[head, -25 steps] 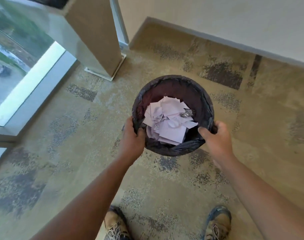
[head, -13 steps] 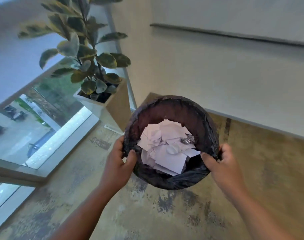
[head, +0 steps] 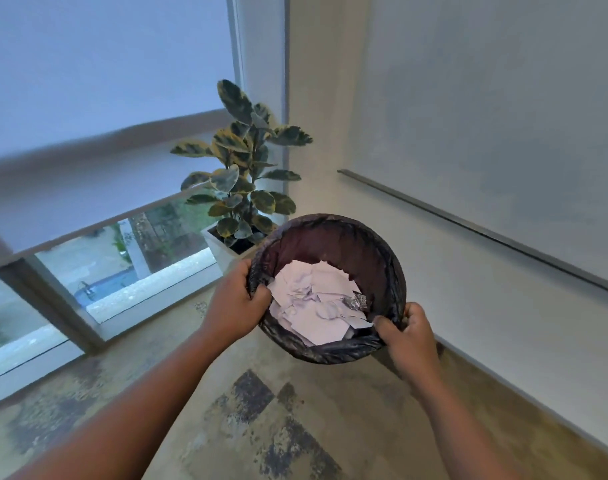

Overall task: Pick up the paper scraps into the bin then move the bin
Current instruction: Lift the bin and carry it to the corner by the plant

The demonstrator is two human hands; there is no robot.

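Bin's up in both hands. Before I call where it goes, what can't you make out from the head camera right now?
- Outer wall and base of the bin: hidden by its own rim; its height above the floor is unclear.
- What lies beneath the paper scraps.
- Small shiny scrap: too small to identify.
- Planter: lower part hidden behind the left hand and bin.
- Right hand: fingers curl behind the rim, so the grip is partly unseen.
- Floor near the feet: cut off by the bottom edge.

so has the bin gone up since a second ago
Yes. The bin, gripped by the left hand and right hand, rose from near the planter's base to beside the plant leaves.
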